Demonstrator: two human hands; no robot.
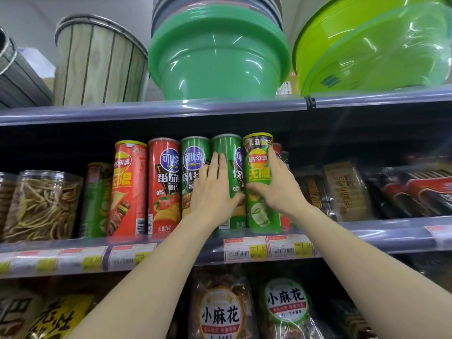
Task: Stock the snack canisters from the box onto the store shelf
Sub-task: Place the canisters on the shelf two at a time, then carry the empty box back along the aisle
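A row of snack canisters stands upright on the middle shelf (pixel 171 243). My right hand (pixel 281 184) grips a green Lay's canister (pixel 259 172) at the row's right end, its base on the shelf. My left hand (pixel 215 187) lies with fingers spread against two green Copico canisters (pixel 227 152), its thumb touching the Lay's canister. Left of them stand a red tomato Copico canister (pixel 164 182) and a red Lay's canister (pixel 128 187). More canisters are partly hidden behind my right hand. The box is out of view.
A clear jar of fried strips (pixel 41 204) stands at the left, and flat snack packs (pixel 347 192) lie at the right. The upper shelf holds green basins (pixel 217 55) and a bucket (pixel 97 62). Bagged snacks (pixel 220 311) fill the lower shelf. Price tags (pixel 244 248) line the edge.
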